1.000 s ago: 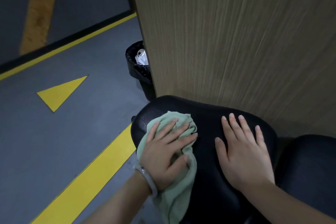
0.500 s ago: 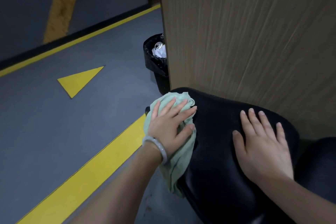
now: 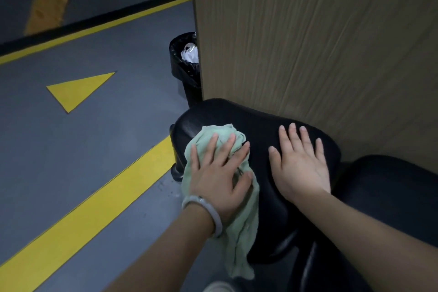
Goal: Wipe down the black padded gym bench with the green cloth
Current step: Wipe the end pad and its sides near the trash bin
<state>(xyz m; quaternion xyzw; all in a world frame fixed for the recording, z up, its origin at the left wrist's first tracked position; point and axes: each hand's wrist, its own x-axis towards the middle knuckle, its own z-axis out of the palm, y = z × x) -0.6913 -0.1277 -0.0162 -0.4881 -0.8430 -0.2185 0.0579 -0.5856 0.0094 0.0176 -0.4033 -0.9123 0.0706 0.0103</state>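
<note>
The black padded bench (image 3: 258, 123) fills the lower right, its rounded end pad butting against a wooden panel. A crumpled green cloth (image 3: 239, 227) lies over the pad's left edge and hangs down its side. My left hand (image 3: 219, 173) presses flat on the cloth with the fingers spread; a pale bracelet circles the wrist. My right hand (image 3: 299, 163) rests flat on the bare pad just right of the cloth, fingers straight. A second black pad (image 3: 388, 197) sits at the far right.
A tall wooden panel (image 3: 320, 42) stands right behind the bench. A black bin (image 3: 183, 64) with a liner and white rubbish stands beside the panel's left edge. The grey floor (image 3: 59, 149) carries yellow lines and a yellow triangle.
My left hand slid the cloth out to the pad's far left end and has now drawn it back toward me. My right hand has stayed flat on the pad.
</note>
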